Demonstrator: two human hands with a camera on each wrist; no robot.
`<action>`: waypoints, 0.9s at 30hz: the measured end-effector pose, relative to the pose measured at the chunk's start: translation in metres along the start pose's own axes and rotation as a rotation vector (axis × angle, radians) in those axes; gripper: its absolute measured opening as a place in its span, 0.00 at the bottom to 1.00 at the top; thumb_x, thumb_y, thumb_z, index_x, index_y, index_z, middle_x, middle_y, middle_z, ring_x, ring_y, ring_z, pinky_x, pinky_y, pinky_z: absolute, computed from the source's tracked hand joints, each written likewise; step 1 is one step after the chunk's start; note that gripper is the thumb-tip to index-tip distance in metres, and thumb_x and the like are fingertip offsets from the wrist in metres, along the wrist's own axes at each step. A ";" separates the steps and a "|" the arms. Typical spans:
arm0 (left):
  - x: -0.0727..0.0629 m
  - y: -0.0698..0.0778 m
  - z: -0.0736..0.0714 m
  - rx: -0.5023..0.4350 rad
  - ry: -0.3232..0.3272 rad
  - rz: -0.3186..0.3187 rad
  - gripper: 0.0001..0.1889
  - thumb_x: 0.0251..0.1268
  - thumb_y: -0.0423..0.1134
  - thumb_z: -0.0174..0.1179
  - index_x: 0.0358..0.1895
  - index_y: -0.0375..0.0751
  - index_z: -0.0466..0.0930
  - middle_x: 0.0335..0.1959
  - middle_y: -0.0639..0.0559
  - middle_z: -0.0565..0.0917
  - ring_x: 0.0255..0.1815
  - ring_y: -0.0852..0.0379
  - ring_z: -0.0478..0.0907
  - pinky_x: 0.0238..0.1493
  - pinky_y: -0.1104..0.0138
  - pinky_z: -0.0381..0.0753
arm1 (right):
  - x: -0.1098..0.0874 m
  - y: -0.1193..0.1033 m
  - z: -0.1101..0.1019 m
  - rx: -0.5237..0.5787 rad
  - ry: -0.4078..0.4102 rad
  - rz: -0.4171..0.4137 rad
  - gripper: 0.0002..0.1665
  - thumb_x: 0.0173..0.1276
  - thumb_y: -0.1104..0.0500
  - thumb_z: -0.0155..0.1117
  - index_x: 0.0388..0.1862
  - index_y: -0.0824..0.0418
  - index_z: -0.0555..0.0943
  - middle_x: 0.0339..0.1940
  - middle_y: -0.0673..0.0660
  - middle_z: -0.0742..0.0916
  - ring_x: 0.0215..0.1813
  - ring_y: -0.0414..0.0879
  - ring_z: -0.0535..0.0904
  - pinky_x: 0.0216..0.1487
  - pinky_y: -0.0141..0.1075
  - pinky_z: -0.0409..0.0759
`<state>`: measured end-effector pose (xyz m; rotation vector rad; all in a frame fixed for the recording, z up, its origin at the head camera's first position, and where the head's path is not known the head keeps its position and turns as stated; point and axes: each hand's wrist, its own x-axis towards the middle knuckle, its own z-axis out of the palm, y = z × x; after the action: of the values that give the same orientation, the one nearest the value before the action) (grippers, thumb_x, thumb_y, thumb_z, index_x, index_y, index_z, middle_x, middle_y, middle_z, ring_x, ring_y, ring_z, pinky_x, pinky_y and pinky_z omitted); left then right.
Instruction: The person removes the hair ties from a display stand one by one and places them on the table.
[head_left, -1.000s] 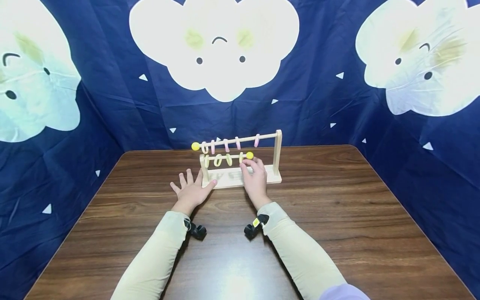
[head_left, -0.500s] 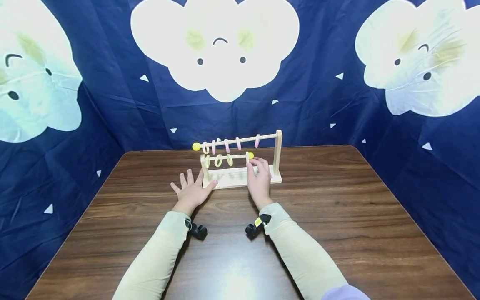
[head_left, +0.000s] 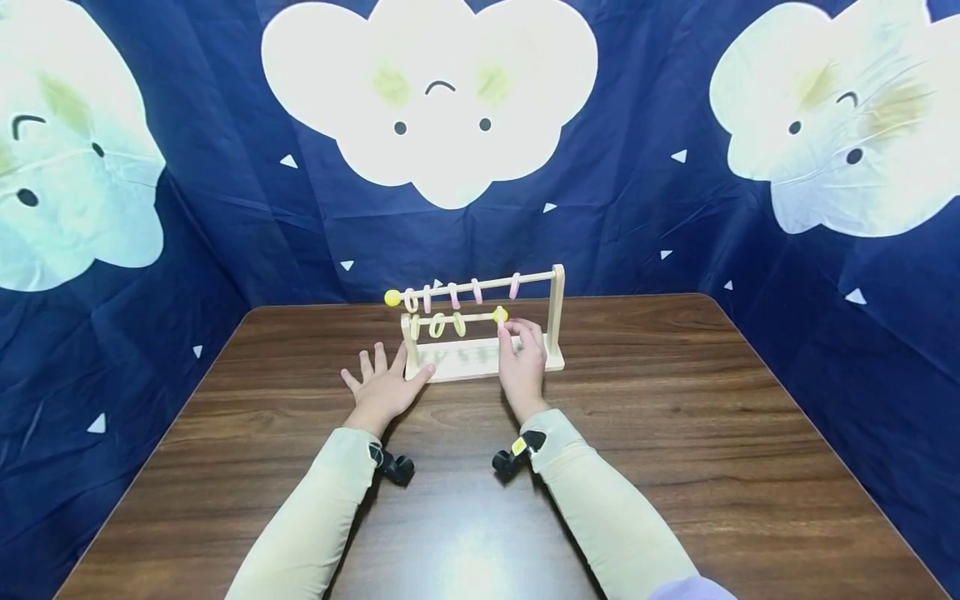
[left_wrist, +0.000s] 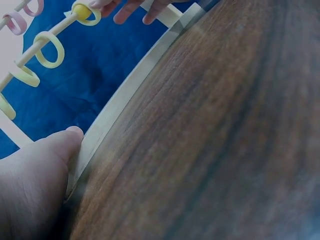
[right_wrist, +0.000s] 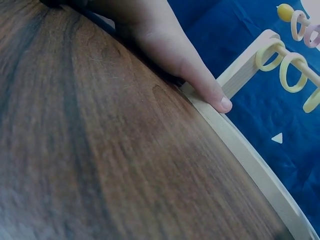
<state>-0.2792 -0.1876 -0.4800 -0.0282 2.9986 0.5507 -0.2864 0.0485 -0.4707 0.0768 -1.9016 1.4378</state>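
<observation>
A wooden stand point(head_left: 465, 363) holds two rods with rings. The lower rod point(head_left: 480, 317) runs from the short left post to a yellow ball point(left_wrist: 81, 12) at its right end. My right hand point(head_left: 522, 367) pinches a pale yellow ring point(left_wrist: 95, 21) between thumb and fingers, and the ring encircles that ball. Several other yellow rings point(head_left: 437, 325) hang on the lower rod towards the left. My left hand point(head_left: 384, 390) lies with spread fingers at the stand's left end, its thumb point(right_wrist: 220, 102) on the base.
The upper rod point(head_left: 495, 283) carries several pink and pale rings point(head_left: 453, 295). It joins the tall right post point(head_left: 556, 317) and ends in another yellow ball point(head_left: 392, 297) at the left. The stand is near the back of the brown table point(head_left: 675, 433), before a blue cloth point(head_left: 637, 200).
My right hand has slid the pinched yellow ring rightward along the lower rod, from left of the end ball onto it. The left hand stays in place.
</observation>
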 end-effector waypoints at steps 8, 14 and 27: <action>-0.005 0.002 -0.003 -0.005 0.013 0.011 0.50 0.66 0.80 0.33 0.83 0.54 0.45 0.81 0.30 0.35 0.79 0.28 0.24 0.64 0.27 0.16 | 0.000 0.001 -0.002 -0.015 0.005 0.000 0.06 0.71 0.63 0.66 0.40 0.67 0.85 0.50 0.60 0.83 0.58 0.54 0.78 0.63 0.46 0.71; -0.004 0.001 0.000 0.001 0.023 0.013 0.49 0.66 0.80 0.32 0.83 0.54 0.48 0.81 0.30 0.35 0.80 0.28 0.24 0.64 0.26 0.17 | -0.002 -0.001 -0.005 -0.002 0.016 -0.020 0.05 0.69 0.63 0.67 0.38 0.67 0.84 0.50 0.61 0.82 0.58 0.55 0.78 0.62 0.47 0.71; 0.000 -0.001 0.004 0.014 0.015 0.014 0.50 0.64 0.82 0.30 0.83 0.55 0.46 0.81 0.31 0.34 0.79 0.28 0.22 0.63 0.26 0.15 | -0.010 0.001 -0.018 0.014 -0.037 -0.019 0.06 0.65 0.62 0.67 0.35 0.65 0.85 0.49 0.60 0.82 0.56 0.53 0.78 0.60 0.43 0.72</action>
<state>-0.2789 -0.1870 -0.4844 -0.0108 3.0191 0.5339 -0.2702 0.0601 -0.4756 0.1280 -1.9160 1.4461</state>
